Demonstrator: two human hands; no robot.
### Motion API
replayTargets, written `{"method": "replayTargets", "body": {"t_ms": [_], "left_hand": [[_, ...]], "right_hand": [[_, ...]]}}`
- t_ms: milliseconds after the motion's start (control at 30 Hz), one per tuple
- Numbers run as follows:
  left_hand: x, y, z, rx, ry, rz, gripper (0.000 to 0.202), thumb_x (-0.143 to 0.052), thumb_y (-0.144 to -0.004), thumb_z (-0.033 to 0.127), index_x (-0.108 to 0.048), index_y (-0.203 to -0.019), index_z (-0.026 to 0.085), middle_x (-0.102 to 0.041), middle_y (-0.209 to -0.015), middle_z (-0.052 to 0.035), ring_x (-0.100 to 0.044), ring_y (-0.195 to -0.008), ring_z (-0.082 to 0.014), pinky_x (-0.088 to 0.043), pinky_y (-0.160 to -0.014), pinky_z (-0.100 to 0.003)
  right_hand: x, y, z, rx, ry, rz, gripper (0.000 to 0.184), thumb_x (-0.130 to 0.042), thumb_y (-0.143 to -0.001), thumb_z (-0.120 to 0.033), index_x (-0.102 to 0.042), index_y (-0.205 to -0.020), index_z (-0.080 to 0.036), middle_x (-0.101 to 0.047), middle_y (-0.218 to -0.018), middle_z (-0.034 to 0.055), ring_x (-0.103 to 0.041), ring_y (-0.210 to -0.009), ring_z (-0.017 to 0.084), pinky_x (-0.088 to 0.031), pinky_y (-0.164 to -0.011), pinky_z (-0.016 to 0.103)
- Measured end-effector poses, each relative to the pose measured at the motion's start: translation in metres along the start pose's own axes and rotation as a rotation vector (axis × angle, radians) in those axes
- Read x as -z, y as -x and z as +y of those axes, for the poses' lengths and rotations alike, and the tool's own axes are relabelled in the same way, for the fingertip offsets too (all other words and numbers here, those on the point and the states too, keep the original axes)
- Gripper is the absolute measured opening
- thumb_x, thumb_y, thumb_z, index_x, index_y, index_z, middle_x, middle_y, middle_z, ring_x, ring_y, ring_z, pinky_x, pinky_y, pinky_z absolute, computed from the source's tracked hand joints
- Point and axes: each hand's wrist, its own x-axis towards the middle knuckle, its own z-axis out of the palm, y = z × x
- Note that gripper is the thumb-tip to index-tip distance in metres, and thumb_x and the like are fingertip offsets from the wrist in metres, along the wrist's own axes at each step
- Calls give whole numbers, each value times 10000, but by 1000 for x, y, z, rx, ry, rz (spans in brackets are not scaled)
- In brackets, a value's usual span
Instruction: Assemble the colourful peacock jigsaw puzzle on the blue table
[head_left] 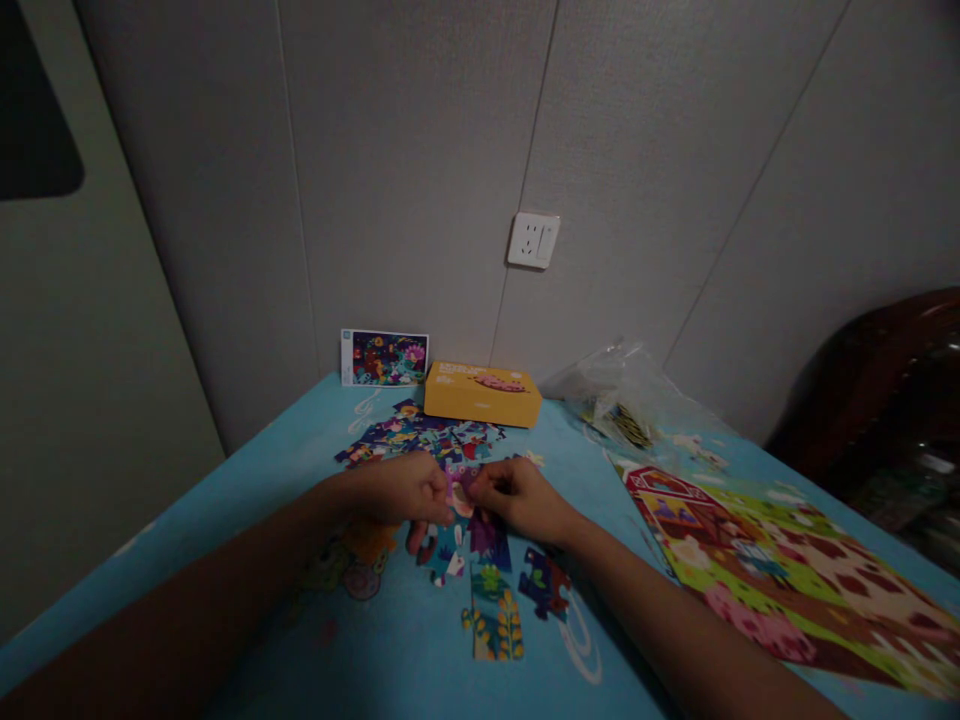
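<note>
A pink-and-purple jigsaw piece (459, 490), picture side showing, sits just beyond a white-rabbit piece (452, 562) and a strip of green frog and yellow blossoms (496, 640), both face up.

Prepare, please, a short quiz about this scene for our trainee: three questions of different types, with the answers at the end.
1. True or false: in the picture, the box is to the right of the card.

2. Which of these lies on the right part of the cloth?
A. The card
B. The farm picture
C. The box

3. What is there between the left hand and the right hand?

Key:
1. True.
2. B.
3. A pinkish puzzle piece.
</note>
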Motion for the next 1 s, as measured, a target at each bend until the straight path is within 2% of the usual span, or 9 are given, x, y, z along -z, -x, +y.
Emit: {"method": "replayTargets", "body": {"t_ms": [233, 300, 367, 433, 533, 633, 733, 867, 1000], "left_hand": [[5, 4, 4, 6, -2, -24, 238, -586, -765, 352, -539, -620, 169, -584, -423, 27, -467, -367, -90, -275, -401, -183], [11, 5, 2, 12, -37, 23, 250, -566, -767, 364, -515, -606, 180, -567, -414, 30, -470, -367, -104, -296, -411, -194], [19, 6, -2, 33, -137, 171, 269, -524, -780, 361, -488, -578, 187, -544, -407, 25, -479, -376, -121, -313, -427, -209], [29, 6, -8, 76, -311, 413, 287, -483, -794, 341, -486, -553, 186, -538, -425, 9, -497, -404, -134, -316, -453, -223], [40, 7, -18, 247, -594, 661, 281, -479, -796, 354, -540, -579, 187, -580, -499, -25, -532, -468, -165, -321, -500, -248], [44, 6, -25, 383, -733, 796, 245, -476, -807, 366, -629, -745, 185, -648, -681, -70, -599, -640, -212, -382, -596, -278], [42, 1, -29, 286, -794, 910, 324, -488, -820, 375, -648, -995, 154, -640, -949, -126, -597, -874, -258, -430, -787, -336], [30, -10, -33, -29, -832, 806, 470, -545, -814, 449, -593, -1206, 194, -512, -1275, -132, -425, -1202, -317, -328, -1019, -435], [20, -17, -36, 7, -827, 617, 482, -473, -863, 511, -498, -1306, 321, -393, -1433, -68, -254, -1339, -348, -237, -1046, -564]], "right_hand": [[-1, 0, 3, -3, -13, -3, 305, -560, -813, -403, -606, -647, -151, -569, -545, -2, -455, -483, 98, -329, -469, 217], [0, -2, 7, 2, 16, 41, 302, -552, -814, -386, -583, -619, -157, -562, -545, -3, -451, -490, 100, -324, -476, 222], [5, -5, 12, -3, 82, 155, 297, -541, -813, -363, -567, -596, -162, -557, -542, -1, -452, -498, 105, -316, -486, 226], [12, -8, 17, -44, 171, 318, 274, -528, -811, -336, -584, -604, -165, -572, -551, 9, -472, -509, 116, -311, -497, 232], [25, -9, 22, -157, 334, 499, 207, -527, -794, -287, -651, -681, -166, -640, -638, 48, -542, -579, 152, -331, -545, 254], [35, -9, 26, -207, 510, 546, 169, -559, -764, -248, -698, -795, -158, -685, -782, 98, -588, -704, 201, -368, -638, 290], [38, -10, 30, -168, 633, 504, 267, -582, -761, -256, -710, -955, -126, -672, -948, 156, -587, -858, 246, -390, -764, 326], [34, -13, 34, -168, 707, 418, 390, -602, -777, -348, -682, -1103, -151, -626, -1091, 158, -545, -998, 271, -372, -884, 349], [32, -15, 35, -220, 743, 393, 380, -598, -781, -340, -675, -1119, -185, -610, -1122, 132, -534, -1029, 261, -370, -901, 333]]}}
